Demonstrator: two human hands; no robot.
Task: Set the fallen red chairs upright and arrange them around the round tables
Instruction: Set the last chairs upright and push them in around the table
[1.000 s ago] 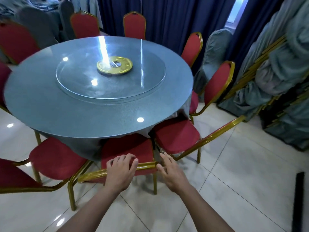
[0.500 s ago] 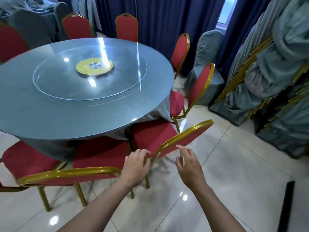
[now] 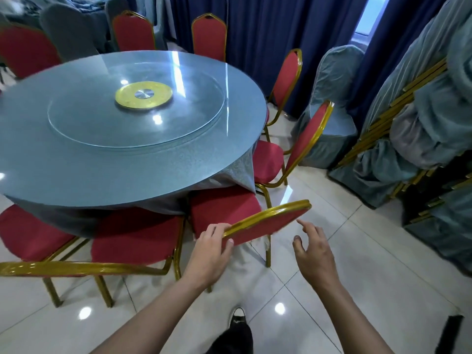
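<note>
The chairs (image 3: 224,213) were red with gold frames, the round table (image 3: 127,154) a speckled grey-blue with a yellow-gold disc (image 3: 143,94) at its centre, the curtains (image 3: 258,29) deep navy, and the floor tiles (image 3: 357,251) glossy white.

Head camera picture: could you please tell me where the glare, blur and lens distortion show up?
Head view: ceiling lights glare as white spots on the glass turntable and the glossy floor tiles; a bright streak crosses the glass; the window is blown out; the wide-angle lens bends the stacked covered chairs at the right edge; the far left corner is soft.
</note>
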